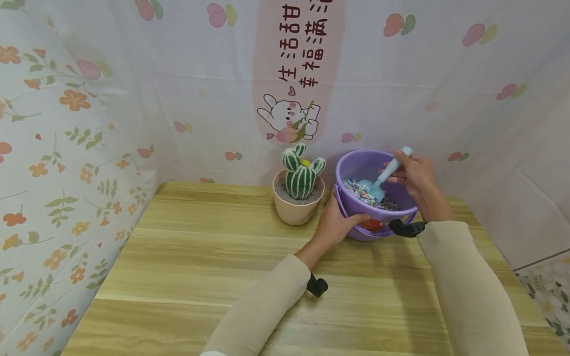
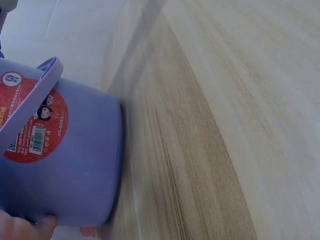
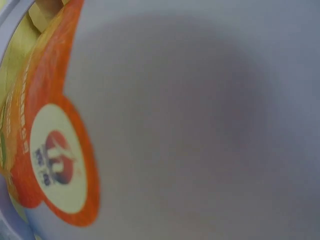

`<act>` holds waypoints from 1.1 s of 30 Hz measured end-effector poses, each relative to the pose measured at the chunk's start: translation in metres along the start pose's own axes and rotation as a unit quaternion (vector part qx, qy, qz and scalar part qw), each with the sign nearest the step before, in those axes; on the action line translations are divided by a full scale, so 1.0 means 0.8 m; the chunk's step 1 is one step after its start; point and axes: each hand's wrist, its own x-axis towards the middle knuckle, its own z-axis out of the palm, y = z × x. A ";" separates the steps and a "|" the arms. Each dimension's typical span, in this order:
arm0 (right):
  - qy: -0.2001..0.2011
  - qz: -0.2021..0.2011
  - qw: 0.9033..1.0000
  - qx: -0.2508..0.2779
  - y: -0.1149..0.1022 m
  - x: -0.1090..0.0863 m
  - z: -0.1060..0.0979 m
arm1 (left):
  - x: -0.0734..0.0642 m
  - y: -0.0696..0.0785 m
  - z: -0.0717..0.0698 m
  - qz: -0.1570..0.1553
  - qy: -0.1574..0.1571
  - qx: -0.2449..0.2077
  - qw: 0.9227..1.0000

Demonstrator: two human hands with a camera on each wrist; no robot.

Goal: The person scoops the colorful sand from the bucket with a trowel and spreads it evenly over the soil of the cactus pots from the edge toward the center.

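a purple bucket (image 1: 362,165) is standing on a wooden table (image 1: 200,247), holding multicolored granules (image 1: 358,194). a pale blue scoop (image 1: 382,179) is slanting into it, blade (image 1: 373,189) resting among them, handle (image 1: 392,167) rising rightward.

Ahead of you: green-and-white cactus (image 1: 300,182) in pinkish pot (image 1: 296,211), near back edge of wood-grain table (image 1: 200,267). Behind, you see pale cloth (image 1: 378,94) with rabbit print (image 1: 285,116), dark red characters (image 1: 289,44). On your left, orange-flowered cloth (image 1: 58,163). Far right, floral patch (image 1: 547,287), possibly floor, cut off.
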 end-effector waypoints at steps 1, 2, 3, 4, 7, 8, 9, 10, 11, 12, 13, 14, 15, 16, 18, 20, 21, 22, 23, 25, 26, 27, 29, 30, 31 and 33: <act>0.001 -0.001 1.000 -0.001 0.000 0.000 0.000 | 0.000 0.000 0.000 0.000 0.000 -0.001 1.000; 0.002 0.000 1.000 -0.001 -0.001 0.000 0.000 | 0.000 0.000 0.000 0.001 0.000 -0.001 1.000; 0.003 0.001 1.000 -0.001 -0.001 0.000 0.000 | 0.000 0.000 0.000 0.002 -0.001 -0.001 1.000; 0.005 0.002 1.000 0.003 -0.001 0.000 -0.001 | 0.000 0.001 0.000 0.003 -0.001 0.000 1.000; 0.009 0.006 1.000 0.016 -0.002 0.000 -0.002 | 0.000 0.001 0.000 0.005 0.000 0.001 1.000; 0.010 0.006 1.000 0.023 -0.002 0.000 -0.002 | 0.000 0.002 0.000 0.005 0.001 0.001 1.000; 0.013 0.007 0.999 0.029 -0.002 0.000 -0.003 | 0.000 0.002 0.000 0.004 0.001 0.002 1.000; 0.016 0.007 0.999 0.035 -0.002 0.000 -0.003 | 0.001 0.002 0.000 0.005 0.001 0.002 1.000; 0.018 0.007 0.999 0.041 -0.003 0.000 -0.003 | 0.001 0.002 0.000 0.006 0.002 0.002 1.000; 0.020 0.006 0.999 0.047 -0.003 0.000 -0.003 | 0.001 0.001 0.001 0.006 0.001 0.002 1.000; 0.024 0.006 0.998 0.052 -0.003 -0.001 -0.003 | 0.001 0.001 0.001 0.007 0.001 0.004 1.000; 0.028 0.005 0.998 0.057 -0.003 -0.001 -0.003 | 0.001 0.001 0.001 0.008 0.000 0.004 1.000; 0.032 0.004 0.997 0.064 -0.003 0.000 -0.003 | 0.001 0.000 0.001 0.009 0.001 0.005 1.000; 0.036 0.004 0.997 0.073 -0.003 0.000 -0.003 | 0.001 0.000 0.001 0.010 0.001 0.006 1.000; 0.043 0.001 0.995 0.088 -0.003 0.000 -0.003 | 0.001 0.000 0.001 0.011 0.001 0.007 1.000; 0.047 -0.004 0.994 0.102 -0.003 0.000 -0.003 | 0.001 0.000 0.000 0.012 0.002 0.007 1.000; 0.049 -0.007 0.993 0.109 -0.003 0.000 -0.003 | 0.001 0.000 0.000 0.013 0.002 0.006 1.000; 0.051 -0.010 0.992 0.113 -0.003 -0.001 -0.002 | 0.001 0.000 0.000 0.014 0.002 0.006 1.000; 0.054 -0.012 0.992 0.115 -0.004 -0.001 -0.002 | 0.001 0.000 0.000 0.014 0.001 0.006 1.000; 0.057 -0.016 0.991 0.122 -0.004 -0.001 -0.001 | 0.001 0.000 0.000 0.016 0.002 0.005 1.000; 0.058 -0.016 0.990 0.128 -0.004 -0.001 -0.001 | 0.001 0.000 -0.001 0.016 0.001 0.005 1.000; 0.060 -0.016 0.989 0.134 -0.004 0.000 -0.001 | 0.001 0.000 -0.001 0.015 0.001 0.006 1.000; 0.066 -0.015 0.987 0.146 -0.005 -0.001 -0.001 | 0.001 0.000 -0.001 0.013 0.000 0.006 1.000; 0.068 -0.014 0.986 0.154 -0.005 -0.001 -0.001 | 0.001 0.000 -0.001 0.011 0.000 0.007 1.000; 0.071 -0.013 0.984 0.162 -0.006 -0.001 -0.002 | 0.000 0.001 -0.001 0.010 -0.001 0.008 1.000; 0.079 -0.011 0.981 0.176 -0.006 -0.002 -0.002 | 0.000 0.001 -0.001 0.007 -0.003 0.008 1.000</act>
